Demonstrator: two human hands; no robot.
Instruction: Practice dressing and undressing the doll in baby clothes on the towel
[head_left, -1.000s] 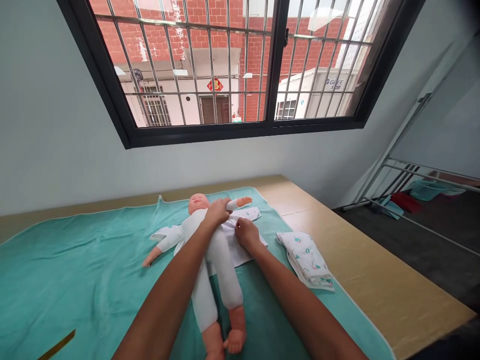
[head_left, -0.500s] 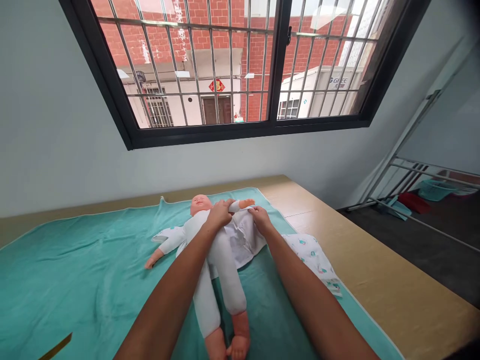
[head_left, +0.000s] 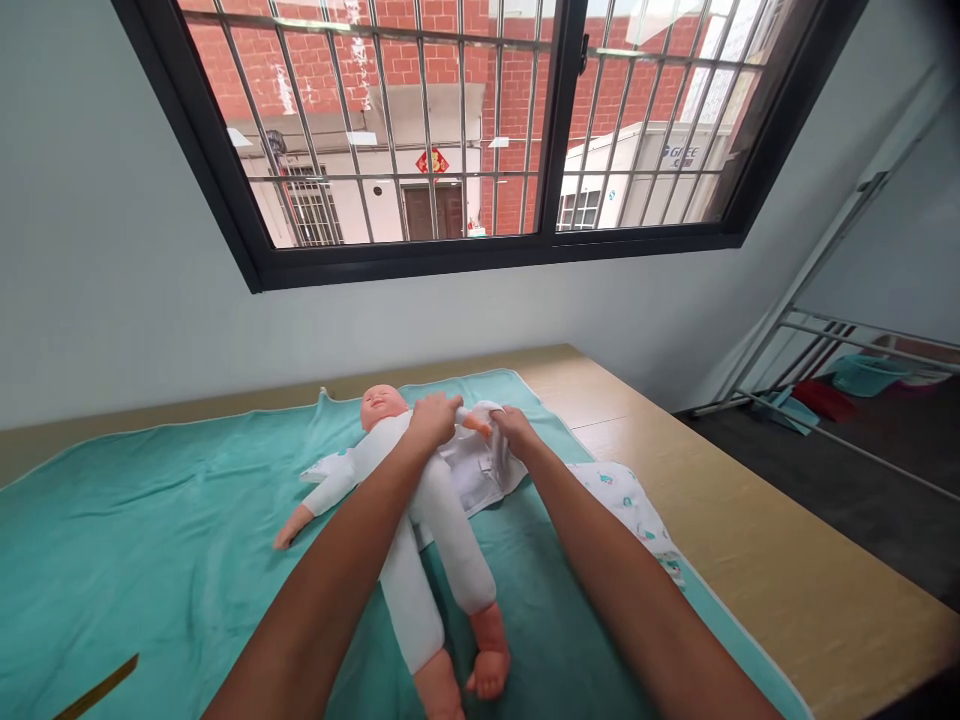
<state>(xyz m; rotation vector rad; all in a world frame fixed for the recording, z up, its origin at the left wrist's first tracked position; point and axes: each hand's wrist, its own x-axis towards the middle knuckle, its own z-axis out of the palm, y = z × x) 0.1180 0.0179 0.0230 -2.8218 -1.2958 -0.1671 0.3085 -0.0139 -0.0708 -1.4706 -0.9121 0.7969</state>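
A baby doll (head_left: 420,520) in a white bodysuit lies on its back on a teal towel (head_left: 150,540), head toward the window. My left hand (head_left: 433,418) is closed round the doll's far arm near the shoulder. My right hand (head_left: 512,425) pinches the white printed garment (head_left: 480,470) that lies under the doll, bunching its sleeve opening over the doll's small hand. The doll's other arm stretches out to the left, its bare feet point toward me.
A folded printed garment (head_left: 634,515) lies on the towel's right edge, partly behind my right forearm. The towel covers a wooden table (head_left: 757,560) against a wall under a barred window (head_left: 465,130). A metal rack (head_left: 847,350) stands at right. A yellow strip (head_left: 97,690) lies bottom left.
My right hand left the flat garment, gathered its sleeve and brought it up to the doll's hand. The left hand kept its hold on the arm; the doll shifted slightly left.
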